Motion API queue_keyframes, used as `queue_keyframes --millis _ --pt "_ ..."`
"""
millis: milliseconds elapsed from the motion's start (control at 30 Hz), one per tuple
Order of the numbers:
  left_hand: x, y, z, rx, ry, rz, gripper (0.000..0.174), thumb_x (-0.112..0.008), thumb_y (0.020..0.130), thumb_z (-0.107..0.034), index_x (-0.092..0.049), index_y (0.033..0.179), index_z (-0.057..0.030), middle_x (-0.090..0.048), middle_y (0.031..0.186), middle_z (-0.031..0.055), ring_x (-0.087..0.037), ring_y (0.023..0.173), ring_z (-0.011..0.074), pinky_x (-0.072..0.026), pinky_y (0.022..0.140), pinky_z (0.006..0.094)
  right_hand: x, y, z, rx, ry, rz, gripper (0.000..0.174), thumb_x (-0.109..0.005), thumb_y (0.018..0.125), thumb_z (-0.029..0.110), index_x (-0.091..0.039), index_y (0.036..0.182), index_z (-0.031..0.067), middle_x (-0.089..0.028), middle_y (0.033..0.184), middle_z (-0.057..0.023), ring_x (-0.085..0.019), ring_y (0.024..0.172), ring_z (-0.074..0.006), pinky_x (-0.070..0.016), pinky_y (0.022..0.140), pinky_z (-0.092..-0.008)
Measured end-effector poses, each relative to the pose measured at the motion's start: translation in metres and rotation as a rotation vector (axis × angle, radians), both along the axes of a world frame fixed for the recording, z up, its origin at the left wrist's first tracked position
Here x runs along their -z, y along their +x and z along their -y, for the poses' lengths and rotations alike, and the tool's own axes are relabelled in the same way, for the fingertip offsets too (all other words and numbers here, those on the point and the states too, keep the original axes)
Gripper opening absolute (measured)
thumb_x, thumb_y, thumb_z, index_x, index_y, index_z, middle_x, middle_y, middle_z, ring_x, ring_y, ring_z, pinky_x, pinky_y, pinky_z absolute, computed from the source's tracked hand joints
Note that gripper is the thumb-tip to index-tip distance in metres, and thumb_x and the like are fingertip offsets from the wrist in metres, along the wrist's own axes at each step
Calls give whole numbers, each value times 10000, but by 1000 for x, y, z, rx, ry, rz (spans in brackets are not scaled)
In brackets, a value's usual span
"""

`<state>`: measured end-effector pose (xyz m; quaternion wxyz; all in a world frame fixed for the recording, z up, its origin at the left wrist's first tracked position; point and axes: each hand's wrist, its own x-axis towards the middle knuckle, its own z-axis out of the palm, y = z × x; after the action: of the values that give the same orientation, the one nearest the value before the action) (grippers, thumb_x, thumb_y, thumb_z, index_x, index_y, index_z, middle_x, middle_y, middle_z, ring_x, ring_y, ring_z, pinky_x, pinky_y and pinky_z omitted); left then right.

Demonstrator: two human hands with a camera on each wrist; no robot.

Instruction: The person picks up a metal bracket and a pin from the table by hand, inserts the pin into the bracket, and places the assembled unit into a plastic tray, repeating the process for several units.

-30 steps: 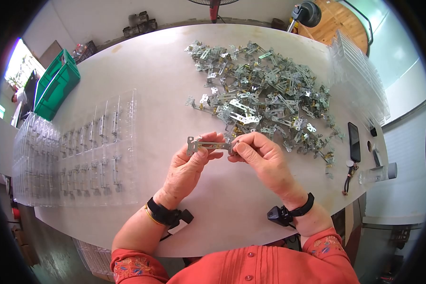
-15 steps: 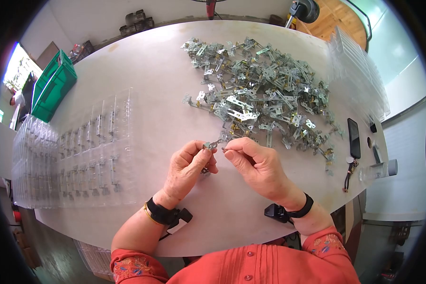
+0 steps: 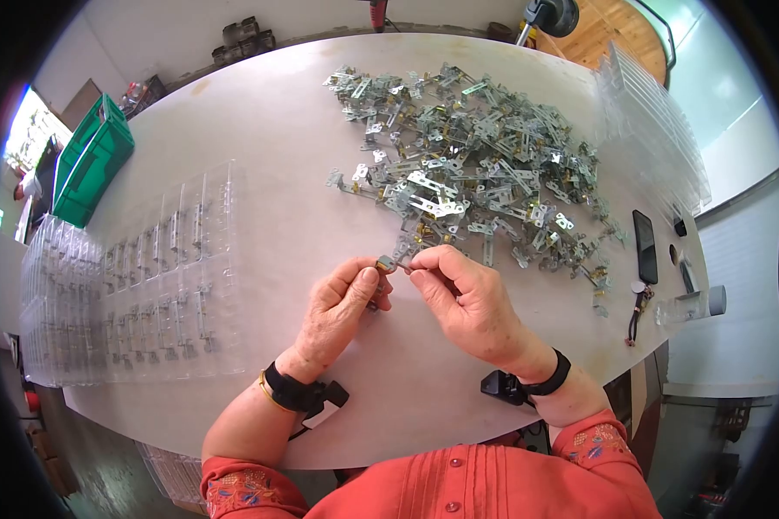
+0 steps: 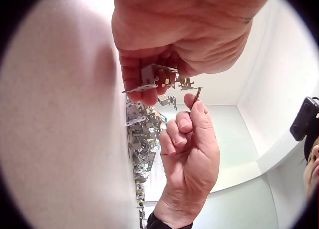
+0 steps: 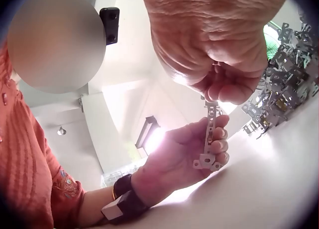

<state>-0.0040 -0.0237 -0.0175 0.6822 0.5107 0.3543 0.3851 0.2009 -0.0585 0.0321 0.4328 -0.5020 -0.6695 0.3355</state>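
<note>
Holding metal bracket point(image 5: 210, 138), left hand point(image 3: 342, 307) grip curled round one end, right hand point(image 3: 466, 298) grip pinching the other.

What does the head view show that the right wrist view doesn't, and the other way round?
Head only: clear trays at the left, a green crate beyond them, a phone at the far right, and the full spread of the pile. Right wrist only: the whole length of the bracket, standing on end, its lower end against the fingers of the left hand, its top pinched by the right hand. Both: the two hands on the bracket, and part of the pile.
</note>
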Motion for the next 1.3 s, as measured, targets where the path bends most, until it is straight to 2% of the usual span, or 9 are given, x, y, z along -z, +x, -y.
queue_keyframes --millis 233,400,667,833,900,933,1000,1067,1300 --pt "-4 0 2 -44 66 -114 246 -563 1073 -215 -654 1208 -30 -663 960 -8 -581 818 65 -480 731 215 -3 4 1 -11 -83 -6 223 -651 981 54 -567 1188 45 -659 802 -87 -593 651 -157 -488 620 -299" --pt "3 1 1 -20 289 -222 202 -599 1052 -178 -668 1159 -20 -647 929 -24 -547 792 51 -461 696 212 -4 3 0 -63 -201 -66 208 -649 984 70 -575 1176 44 -655 788 -93 -614 651 -176 -498 630 -304" --pt "1 2 2 7 454 -337 175 -617 1038 -153 -670 1141 -22 -635 909 -6 -551 792 61 -466 710 225 -2 3 0 16 82 118 73 -666 944 38 -671 1012 62 -609 905 -63 -555 721 -132 -466 625 -286" --pt "-2 6 4 118 586 -335 168 -596 1046 -143 -665 1139 -22 -635 925 4 -560 790 81 -468 734 235 -4 4 -3 22 134 5 65 -679 944 34 -671 1004 59 -578 917 -20 -521 732 -109 -442 638 -251" --pt "-8 7 10 112 167 -174 194 -582 1056 -165 -666 1144 -14 -640 931 14 -573 796 97 -483 758 254 -3 5 -4 38 192 -19 67 -679 951 37 -668 1014 56 -582 915 -16 -518 740 -100 -438 643 -243" --pt "-7 6 9 112 167 -175 194 -582 1056 -165 -666 1144 -14 -640 931 14 -573 796 97 -483 758 254 2 6 -5 66 180 -82 61 -673 963 43 -663 1023 52 -586 888 -13 -510 730 -83 -430 632 -235" --pt "-3 4 5 11 -117 80 241 -560 1068 -200 -671 1151 -2 -647 927 20 -584 798 105 -495 772 275 4 6 -5 96 169 -147 58 -667 976 49 -659 1033 49 -590 861 -9 -502 720 -66 -423 622 -227" --pt "2 1 0 -3 -125 135 276 -554 1071 -226 -669 1163 8 -658 923 30 -596 795 118 -498 778 286 2 5 -3 59 -34 -263 68 -657 995 65 -651 1061 49 -582 786 8 -472 681 -41 -403 587 -219" --pt "0 1 -2 -15 -196 291 285 -547 1073 -237 -664 1173 4 -665 908 34 -606 779 137 -501 774 292 7 4 -4 52 -49 -103 98 -661 1002 89 -651 1091 50 -593 765 15 -467 657 -41 -411 573 -234"
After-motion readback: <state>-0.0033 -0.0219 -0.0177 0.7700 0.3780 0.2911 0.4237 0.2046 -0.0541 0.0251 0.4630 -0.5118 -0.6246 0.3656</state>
